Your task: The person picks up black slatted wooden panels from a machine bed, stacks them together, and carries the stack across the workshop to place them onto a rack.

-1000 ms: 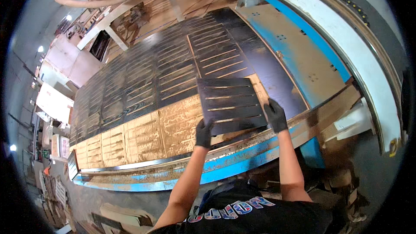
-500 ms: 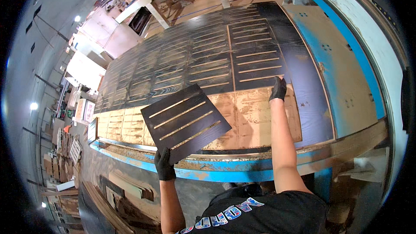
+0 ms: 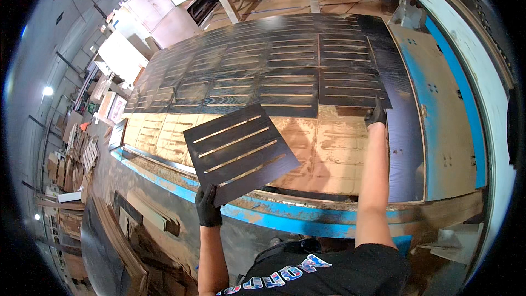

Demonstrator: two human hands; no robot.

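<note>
One panel [image 3: 241,148] is clamped by the left hand [image 3: 208,208]. Another panel [image 3: 350,101] has been shifted loose, the right hand's [image 3: 376,115] grip being unclear.

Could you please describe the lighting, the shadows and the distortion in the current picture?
Head view: strong fisheye bending curves the blue table edge; head view: the hanging lamp is blown out to white; head view: a soft shadow falls on the tan board, right of the black slotted panel, which looks fairly sharp in the left gloved hand.
</note>
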